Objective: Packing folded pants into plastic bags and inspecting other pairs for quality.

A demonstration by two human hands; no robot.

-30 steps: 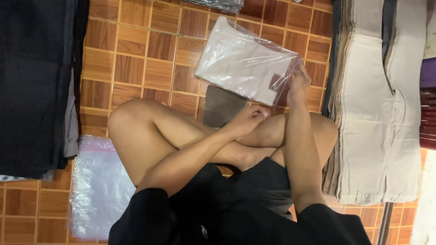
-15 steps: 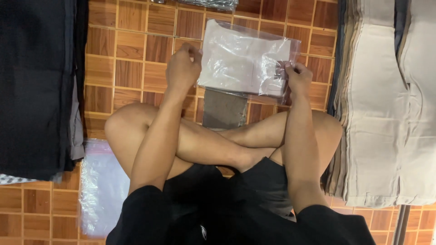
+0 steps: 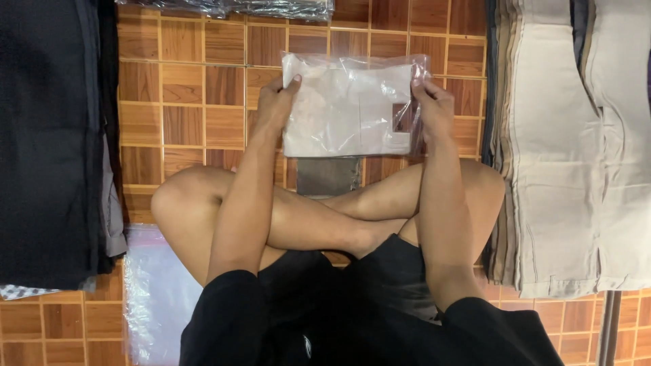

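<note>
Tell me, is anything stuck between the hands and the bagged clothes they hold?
Nothing visible is. The left hand grips the left edge of the clear bag of folded pale clothing, and the right hand grips its right edge. Only the bag's own plastic lies between the fingers and the cloth.

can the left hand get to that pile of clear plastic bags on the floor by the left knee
Probably yes, once it lets go. The left hand now grips the bagged garment; the clear bags lie uncovered beside the left knee.

bagged garment lies between dark stack left, trousers right.
</note>
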